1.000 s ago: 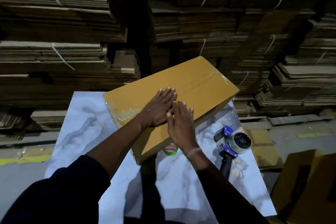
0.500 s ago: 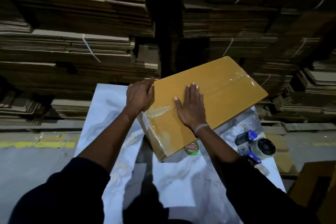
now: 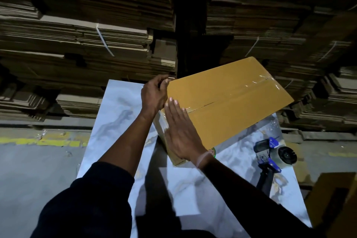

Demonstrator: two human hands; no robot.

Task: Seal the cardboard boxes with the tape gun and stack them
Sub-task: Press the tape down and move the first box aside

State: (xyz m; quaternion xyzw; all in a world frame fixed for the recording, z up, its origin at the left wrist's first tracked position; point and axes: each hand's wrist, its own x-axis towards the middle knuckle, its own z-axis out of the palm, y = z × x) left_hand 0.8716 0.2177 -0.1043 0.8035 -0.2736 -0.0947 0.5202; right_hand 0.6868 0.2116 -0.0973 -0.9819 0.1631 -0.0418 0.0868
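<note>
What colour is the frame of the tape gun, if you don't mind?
Blue, with a black handle; the tape gun shows in the head view.

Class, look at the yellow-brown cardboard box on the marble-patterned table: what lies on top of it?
On the yellow-brown cardboard box lie clear tape along its centre seam and the flat right hand. The left hand grips its near-left corner. The seam under the right hand is hidden.

**Box on tabletop, tape gun to its right**

Box (image 3: 228,102) sits on tabletop (image 3: 119,114), far half. Tape gun (image 3: 274,156) lies on tabletop right of box, apart from it. Flat-cardboard stacks (image 3: 87,35) behind tabletop. Another box (image 3: 336,199) at lower right, off tabletop.
</note>
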